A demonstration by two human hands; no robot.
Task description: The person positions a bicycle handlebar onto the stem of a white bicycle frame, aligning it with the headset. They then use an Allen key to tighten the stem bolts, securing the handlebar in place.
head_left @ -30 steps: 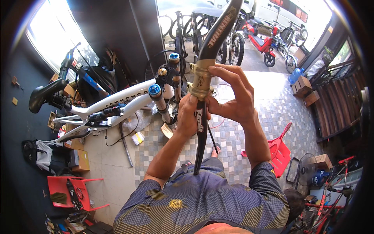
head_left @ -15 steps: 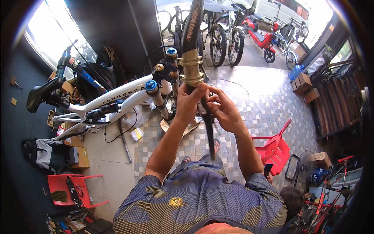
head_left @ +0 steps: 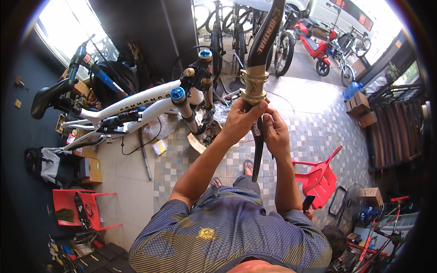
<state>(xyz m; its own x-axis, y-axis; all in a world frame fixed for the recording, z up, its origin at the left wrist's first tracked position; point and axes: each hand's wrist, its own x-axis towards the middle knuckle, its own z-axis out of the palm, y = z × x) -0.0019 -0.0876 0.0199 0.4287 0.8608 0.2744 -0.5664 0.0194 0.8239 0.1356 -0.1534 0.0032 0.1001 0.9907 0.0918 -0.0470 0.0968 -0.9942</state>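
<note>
A black bicycle handlebar (head_left: 265, 41) is held up before me on a slant, its far end rising past the top edge and its near end pointing at my lap. A gold stem clamp (head_left: 253, 86) with two flanges sits around its middle. My left hand (head_left: 241, 120) is closed around the bar just below the clamp, thumb against the gold part. Close beside it, my right hand (head_left: 276, 136) has its fingers curled together at the bar's right side; whatever they pinch is hidden. To the left stands a white bicycle frame (head_left: 148, 96) with a blue-capped fork (head_left: 184, 107).
A red chair (head_left: 318, 177) stands to the right, beside a person's hand with a phone (head_left: 308, 202). Another red chair (head_left: 77, 207) holds parts at the left. Cardboard boxes (head_left: 357, 101), a fan (head_left: 354, 202) and parked bicycles (head_left: 283, 54) surround the tiled floor (head_left: 314, 123).
The handlebar and both hands have shifted right in the picture, away from the fork. My right hand has turned more upright, its fingers closer to the bar. The left grip stays the same.
</note>
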